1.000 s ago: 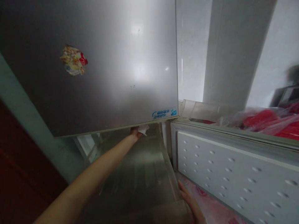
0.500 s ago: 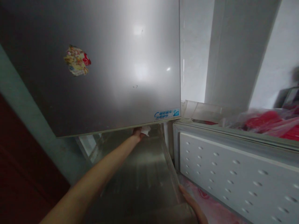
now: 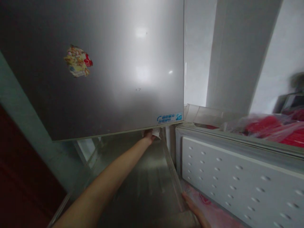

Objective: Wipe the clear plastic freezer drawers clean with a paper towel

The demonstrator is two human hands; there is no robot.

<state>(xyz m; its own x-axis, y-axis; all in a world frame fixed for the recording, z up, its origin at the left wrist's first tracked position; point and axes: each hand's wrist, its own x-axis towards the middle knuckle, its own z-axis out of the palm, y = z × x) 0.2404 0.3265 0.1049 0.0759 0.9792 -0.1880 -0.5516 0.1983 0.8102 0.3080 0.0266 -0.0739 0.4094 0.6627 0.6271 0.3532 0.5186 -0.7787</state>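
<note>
- While the right hand point(image 3: 193, 206) rests along the near right edge of the drawer point(image 3: 142, 196), whether it grips cannot be told.
- Right of the drawer, a dimpled door point(image 3: 220, 177) stands open, red bundles point(image 3: 268, 126) in clear plastic behind its top edge.
- Farther in, the left hand point(image 3: 148, 135) clasps a white wipe point(image 3: 156, 133) at the drawer's far end, just under the silver panel point(image 3: 114, 79).

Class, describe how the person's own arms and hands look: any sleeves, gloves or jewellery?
The left forearm is bare, tapering towards the wrist, with no sleeve, watch or bracelet showing. The left hand looks ungloved, though partly hidden. The right hand, only partly visible, shows no glove.
</note>
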